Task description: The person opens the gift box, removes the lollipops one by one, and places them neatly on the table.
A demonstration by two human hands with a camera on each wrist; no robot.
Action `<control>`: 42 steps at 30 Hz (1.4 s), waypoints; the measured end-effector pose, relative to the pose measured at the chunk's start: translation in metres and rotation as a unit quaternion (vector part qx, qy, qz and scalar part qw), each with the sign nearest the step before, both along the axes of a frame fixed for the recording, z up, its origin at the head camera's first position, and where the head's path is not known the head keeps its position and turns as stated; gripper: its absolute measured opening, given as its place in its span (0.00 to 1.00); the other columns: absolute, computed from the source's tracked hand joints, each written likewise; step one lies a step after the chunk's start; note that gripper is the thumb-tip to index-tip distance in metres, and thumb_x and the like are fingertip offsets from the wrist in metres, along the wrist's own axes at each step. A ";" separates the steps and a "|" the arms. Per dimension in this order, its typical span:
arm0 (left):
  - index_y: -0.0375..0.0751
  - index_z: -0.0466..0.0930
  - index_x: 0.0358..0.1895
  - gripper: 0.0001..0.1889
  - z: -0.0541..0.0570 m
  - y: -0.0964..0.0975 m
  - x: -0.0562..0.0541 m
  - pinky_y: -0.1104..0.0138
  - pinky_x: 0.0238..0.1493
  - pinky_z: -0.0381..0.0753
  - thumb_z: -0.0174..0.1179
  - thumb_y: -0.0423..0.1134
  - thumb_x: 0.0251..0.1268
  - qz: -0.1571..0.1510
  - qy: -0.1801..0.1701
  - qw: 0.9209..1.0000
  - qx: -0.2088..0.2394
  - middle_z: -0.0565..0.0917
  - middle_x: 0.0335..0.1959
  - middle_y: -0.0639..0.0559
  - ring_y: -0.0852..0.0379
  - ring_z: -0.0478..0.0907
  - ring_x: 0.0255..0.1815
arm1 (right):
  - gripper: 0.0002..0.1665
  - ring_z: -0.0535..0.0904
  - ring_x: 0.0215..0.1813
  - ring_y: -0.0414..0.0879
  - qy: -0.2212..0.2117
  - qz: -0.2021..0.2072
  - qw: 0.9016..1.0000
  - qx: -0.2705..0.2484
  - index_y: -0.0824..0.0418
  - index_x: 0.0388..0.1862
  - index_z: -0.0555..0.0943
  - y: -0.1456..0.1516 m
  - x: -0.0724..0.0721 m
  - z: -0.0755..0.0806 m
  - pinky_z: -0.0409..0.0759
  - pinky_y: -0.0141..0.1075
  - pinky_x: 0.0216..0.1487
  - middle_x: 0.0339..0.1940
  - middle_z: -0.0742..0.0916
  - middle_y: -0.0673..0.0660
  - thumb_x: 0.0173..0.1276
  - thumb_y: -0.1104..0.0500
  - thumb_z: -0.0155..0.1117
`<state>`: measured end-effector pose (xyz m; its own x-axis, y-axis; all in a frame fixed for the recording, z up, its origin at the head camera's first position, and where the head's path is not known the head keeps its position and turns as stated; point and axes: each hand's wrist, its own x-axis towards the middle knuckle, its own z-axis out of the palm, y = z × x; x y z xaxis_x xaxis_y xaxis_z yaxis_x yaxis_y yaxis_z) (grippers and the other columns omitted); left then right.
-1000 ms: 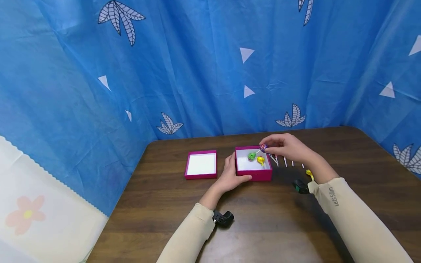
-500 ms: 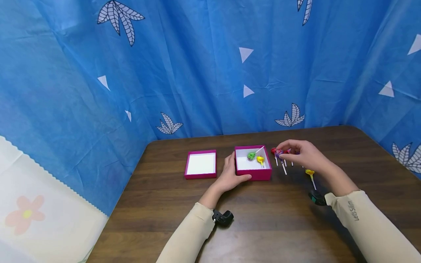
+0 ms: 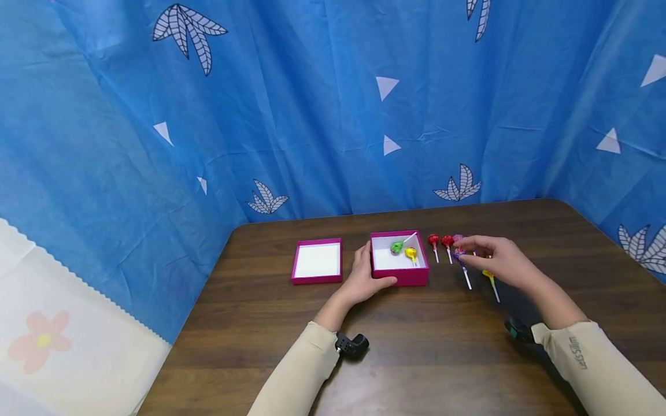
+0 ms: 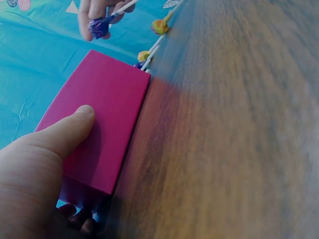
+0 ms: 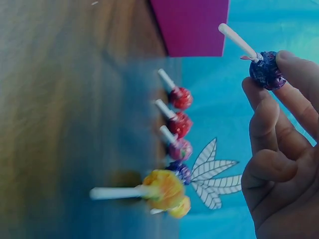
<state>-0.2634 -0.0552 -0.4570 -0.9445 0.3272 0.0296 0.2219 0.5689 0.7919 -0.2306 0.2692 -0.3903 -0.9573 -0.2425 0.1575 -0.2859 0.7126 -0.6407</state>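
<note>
My left hand point(image 3: 361, 283) grips the near left corner of an open magenta box point(image 3: 400, 278), thumb point(image 4: 75, 127) on the front wall and fingers along the left side. Inside the box lie a green lollipop point(image 3: 397, 248) and a yellow lollipop point(image 3: 411, 254). To the right, my right hand point(image 3: 494, 260) pinches a purple lollipop point(image 5: 266, 72) by its wrapped head between thumb and fingers, its white stick jutting out. Beneath and beside that hand runs a row of lollipops, with two red ones point(image 5: 180, 98) nearest the box and others partly hidden by the hand.
A magenta lid point(image 3: 317, 260) with a white inside lies left of the box. One yellow lollipop point(image 3: 489, 276) sits closer to me than the row. Behind the brown wooden table point(image 3: 250, 323) hangs a blue curtain point(image 3: 312, 115).
My right hand has carried the purple lollipop from above the box's right edge rightward and toward me, over the row of lollipops. My left hand has stayed on the box.
</note>
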 end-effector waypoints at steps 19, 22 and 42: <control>0.49 0.35 0.82 0.59 0.002 -0.001 0.000 0.47 0.77 0.63 0.69 0.57 0.57 -0.002 0.004 1.000 0.006 0.47 0.81 0.49 0.49 0.50 0.80 | 0.25 0.69 0.34 0.47 0.006 -0.048 0.998 0.050 0.59 0.55 0.85 0.022 0.005 -0.027 0.68 0.32 0.25 0.28 0.79 0.54 0.68 0.45 0.68; 0.48 0.35 0.82 0.59 0.003 -0.001 0.000 0.47 0.77 0.63 0.69 0.57 0.57 -0.003 0.007 1.000 0.006 0.47 0.81 0.49 0.49 0.50 0.79 | 0.24 0.70 0.34 0.48 0.008 -0.049 0.997 0.058 0.59 0.55 0.85 0.022 0.003 -0.030 0.67 0.32 0.26 0.30 0.81 0.54 0.67 0.46 0.69; 0.50 0.35 0.82 0.59 -0.001 0.000 0.001 0.48 0.77 0.63 0.69 0.58 0.57 -0.002 0.006 1.000 0.000 0.47 0.81 0.49 0.49 0.51 0.79 | 0.21 0.78 0.42 0.52 0.001 -0.056 0.993 0.101 0.56 0.49 0.88 0.024 -0.005 -0.045 0.72 0.36 0.38 0.46 0.89 0.61 0.65 0.44 0.70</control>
<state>-0.2623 -0.0552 -0.4580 -0.9429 0.3304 0.0415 0.2337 0.5679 0.7892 -0.2352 0.2937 -0.4351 -0.9800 -0.1603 0.1179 -0.1976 0.8541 -0.4811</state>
